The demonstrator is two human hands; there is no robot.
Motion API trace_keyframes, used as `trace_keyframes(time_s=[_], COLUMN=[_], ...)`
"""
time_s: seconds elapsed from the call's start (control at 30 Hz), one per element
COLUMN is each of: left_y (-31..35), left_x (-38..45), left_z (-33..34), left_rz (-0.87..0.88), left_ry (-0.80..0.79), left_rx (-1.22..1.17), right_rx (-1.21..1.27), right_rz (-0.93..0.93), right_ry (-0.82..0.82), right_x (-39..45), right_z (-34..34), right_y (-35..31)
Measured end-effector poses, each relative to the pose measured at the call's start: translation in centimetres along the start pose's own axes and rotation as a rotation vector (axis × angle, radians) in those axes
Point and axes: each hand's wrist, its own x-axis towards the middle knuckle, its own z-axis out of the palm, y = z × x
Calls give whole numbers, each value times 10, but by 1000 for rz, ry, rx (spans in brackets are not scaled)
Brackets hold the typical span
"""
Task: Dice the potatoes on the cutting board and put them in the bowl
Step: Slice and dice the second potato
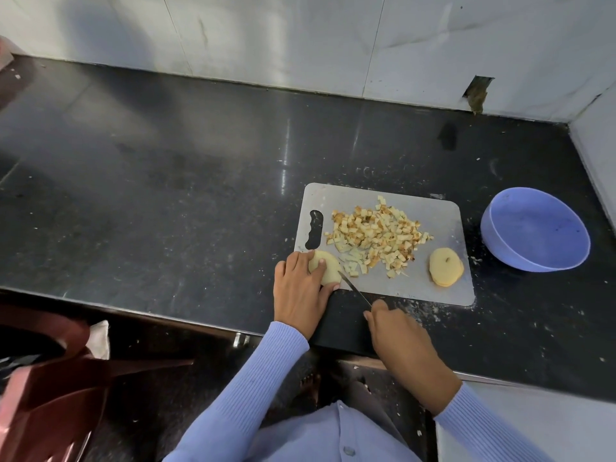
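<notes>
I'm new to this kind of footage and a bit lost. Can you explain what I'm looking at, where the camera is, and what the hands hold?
There is no robot here. One camera on a person's head looks down at their own hands. On the dark counter lies a grey cutting board with a pile of diced potato and a stack of potato slices. The left hand holds a peeled potato piece. The right hand grips a knife. A blue bowl stands to the right, seemingly empty.

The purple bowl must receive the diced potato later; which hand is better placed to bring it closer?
The right hand, probably. The purple bowl stands right of the cutting board, on that hand's side. But it grips the knife, and the left hand holds a potato piece.
</notes>
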Motion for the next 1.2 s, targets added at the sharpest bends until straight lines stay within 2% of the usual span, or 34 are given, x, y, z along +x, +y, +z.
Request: trace_keyframes(time_s=[0.2, 0.37, 0.67, 0.9, 1.2], left_y=[-2, 0, -1, 1, 1], left_x=[-1, -2, -3, -4, -7], left_z=[-2, -5, -6, -10, -8], left_rz=[9, -30, -51, -41, -41], left_ry=[-10, -28, -82, -93, -61], left_rx=[-35, -84, -120, -100, -94], right_rx=[72, 235, 156, 44, 21], right_rz=[21, -8, -66, -63, -17], right_ry=[-64, 69, 152, 140, 4], right_x=[-9, -1, 31, 32, -5], right_z=[-11, -24, -10, -4, 2], right_y=[17, 9, -20, -29, -1])
